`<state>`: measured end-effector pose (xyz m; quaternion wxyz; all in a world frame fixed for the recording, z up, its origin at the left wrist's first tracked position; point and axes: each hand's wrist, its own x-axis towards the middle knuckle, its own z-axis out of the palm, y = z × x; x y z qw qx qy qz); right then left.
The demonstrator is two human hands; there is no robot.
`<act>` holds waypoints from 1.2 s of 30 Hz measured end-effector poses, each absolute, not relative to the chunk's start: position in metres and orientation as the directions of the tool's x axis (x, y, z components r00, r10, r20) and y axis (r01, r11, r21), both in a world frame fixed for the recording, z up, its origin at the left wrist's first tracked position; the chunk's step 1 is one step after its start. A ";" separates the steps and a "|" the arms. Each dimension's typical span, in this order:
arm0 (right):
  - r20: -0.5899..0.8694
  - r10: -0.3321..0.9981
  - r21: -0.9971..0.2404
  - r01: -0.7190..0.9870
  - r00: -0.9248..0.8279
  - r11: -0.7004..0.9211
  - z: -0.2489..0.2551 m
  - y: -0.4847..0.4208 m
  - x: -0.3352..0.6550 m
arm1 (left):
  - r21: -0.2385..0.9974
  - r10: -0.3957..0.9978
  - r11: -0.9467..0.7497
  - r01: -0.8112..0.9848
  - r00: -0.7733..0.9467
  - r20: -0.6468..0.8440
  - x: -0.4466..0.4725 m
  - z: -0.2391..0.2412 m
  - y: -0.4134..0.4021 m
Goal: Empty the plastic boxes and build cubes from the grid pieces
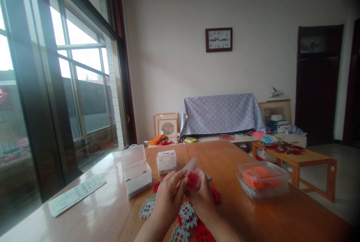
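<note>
Both my hands are raised just above the wooden table (253, 212), closed together round a small clear plastic container (193, 176) that holds red pieces. My left hand (168, 195) pinches its near side with thumb and fingers. My right hand (203, 199) cups it from below and behind. The container's clear lid (189, 166) tilts up at the top. Under my hands lie grey-blue interlocking plastic pieces (187, 212) and red ones (204, 232), spread flat on the table.
A white box with its clear lid open (136, 171) and a small shut white box (166, 161) stand left of my hands. A clear tub of orange pieces (263, 178) sits to the right. A printed sheet (75, 194) lies at far left by the window. A low table (306, 157) stands beyond.
</note>
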<state>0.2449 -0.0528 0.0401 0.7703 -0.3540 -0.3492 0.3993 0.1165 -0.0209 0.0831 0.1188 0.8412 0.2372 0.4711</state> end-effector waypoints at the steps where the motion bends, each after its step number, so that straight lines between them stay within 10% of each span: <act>1: 0.256 0.854 -0.825 -0.358 0.452 0.437 0.043 -0.054 0.247 | 0.449 0.530 -0.848 0.282 0.426 0.733 0.118 0.080 -0.018; 6: 0.248 0.845 -0.742 -0.468 0.474 0.480 0.051 -0.056 0.262 | 0.738 0.757 -0.648 0.191 0.054 0.651 0.120 0.048 0.001; 10: 0.190 0.885 -0.634 -0.635 0.426 0.442 0.048 -0.049 0.270 | 0.930 0.935 -0.335 -0.153 0.071 0.348 0.117 0.038 0.007; 23: 0.204 0.974 -0.709 -0.671 0.101 0.218 0.035 -0.048 0.255 | 0.935 0.968 -0.039 -0.351 0.219 0.123 0.111 0.067 -0.016; 29: 0.268 0.731 -0.937 -0.006 0.628 0.349 0.023 -0.036 0.289 | 0.972 0.983 -0.074 -0.225 0.146 0.109 0.104 0.057 0.003; 33: 0.717 0.600 -0.664 0.609 0.355 0.434 0.032 -0.046 0.299 | 0.973 0.970 -0.104 -0.206 0.196 0.146 0.103 0.056 0.003; 36: 0.790 0.602 -0.455 0.770 0.116 0.448 0.041 -0.056 0.294 | 0.969 0.954 -0.108 -0.223 0.252 0.164 0.103 0.055 0.001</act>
